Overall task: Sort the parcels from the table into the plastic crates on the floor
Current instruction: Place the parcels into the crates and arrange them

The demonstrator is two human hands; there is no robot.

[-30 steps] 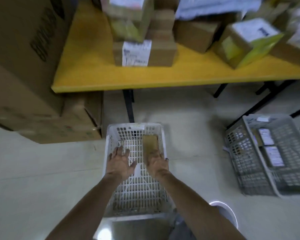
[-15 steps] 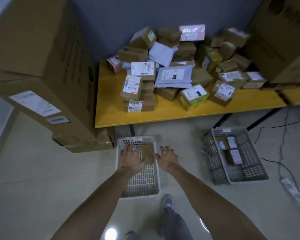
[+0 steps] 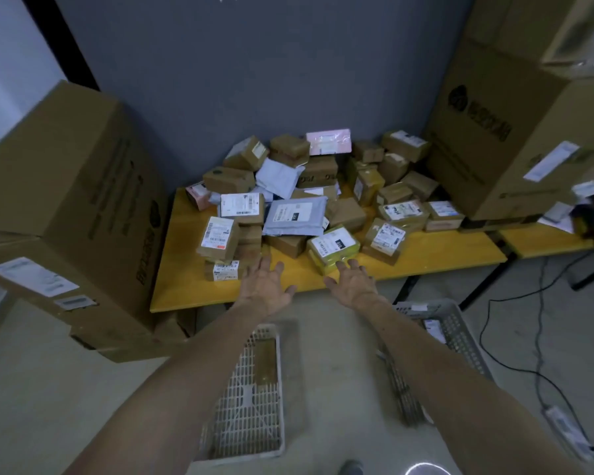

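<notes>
A heap of cardboard parcels and grey mail bags (image 3: 294, 219) covers the yellow table (image 3: 186, 286). My left hand (image 3: 266, 286) and my right hand (image 3: 352, 284) reach out side by side over the table's front edge, fingers spread, holding nothing. The right fingertips are close to a yellow-green wrapped parcel (image 3: 333, 248) with a white label. On the floor below, a white plastic crate (image 3: 251, 399) holds one brown parcel (image 3: 266, 361). A grey crate (image 3: 460, 341) to its right, partly hidden by my right forearm, holds labelled parcels.
Large cardboard boxes stand left (image 3: 72, 214) and right (image 3: 515, 132) of the table. A second yellow table (image 3: 556, 243) adjoins at the right. Black cables (image 3: 515, 337) and a power strip (image 3: 563, 430) lie on the floor at the right. My shoe (image 3: 350, 469) shows at the bottom.
Both hands left the brown parcel in the white crate and rose from it to the table's front edge. The view lifted from the floor to the parcel heap.
</notes>
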